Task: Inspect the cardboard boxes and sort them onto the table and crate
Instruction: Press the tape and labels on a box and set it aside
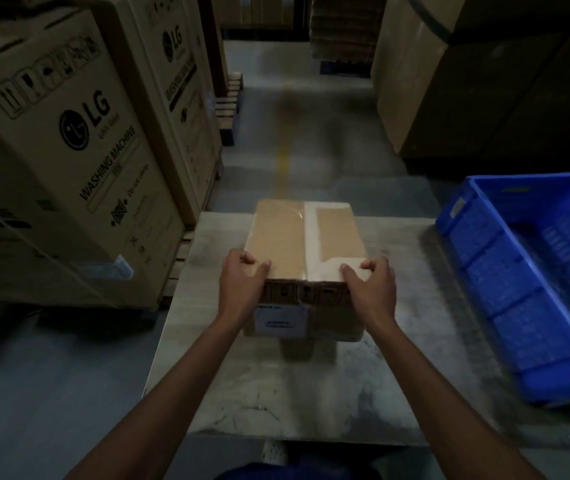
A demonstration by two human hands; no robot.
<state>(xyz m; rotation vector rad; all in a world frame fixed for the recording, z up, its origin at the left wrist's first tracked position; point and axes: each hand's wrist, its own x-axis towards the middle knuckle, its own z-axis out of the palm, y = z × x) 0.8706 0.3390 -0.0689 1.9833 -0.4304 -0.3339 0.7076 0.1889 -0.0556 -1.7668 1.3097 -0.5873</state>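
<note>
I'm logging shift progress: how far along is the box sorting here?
Done: nothing sorted shows; the blue crate shows no box in its visible part. In hand: left hand and right hand grip the near top corners of one taped cardboard box at the table. Left: finishing its inspection and placing it; no further small boxes show.

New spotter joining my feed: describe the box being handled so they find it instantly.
Find the pale table between the washing-machine cartons and the blue crate. At its far end, the left hand and right hand grip a small cardboard box by its near top corners. Unlike the printed cartons, it is plain, with a white label on its near side.
</note>
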